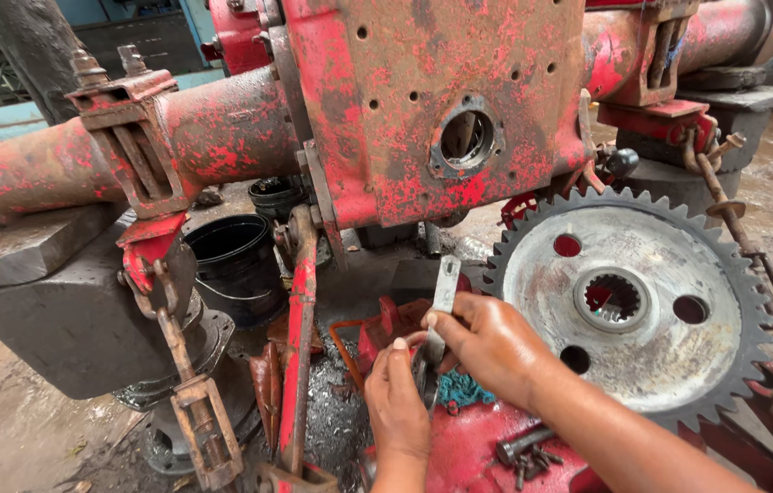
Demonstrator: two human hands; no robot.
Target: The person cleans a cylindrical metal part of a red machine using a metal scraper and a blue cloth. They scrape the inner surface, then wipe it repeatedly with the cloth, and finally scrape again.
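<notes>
Left hand (397,402) comes up from the bottom edge, fingers curled shut around the lower end of a flat metal wrench (441,306). Right hand (487,345) enters from lower right, forearm angled up-left, fingers closed on the same tool just above the left hand. Wrench stands nearly upright, long axis vertical, tipped slightly right, upper end pointing at the red axle housing (423,100). It sits just left of the large toothed gear (633,301). Teal cloth (461,391) below the hands. Loose bolts (528,452) lie lower right.
</notes>
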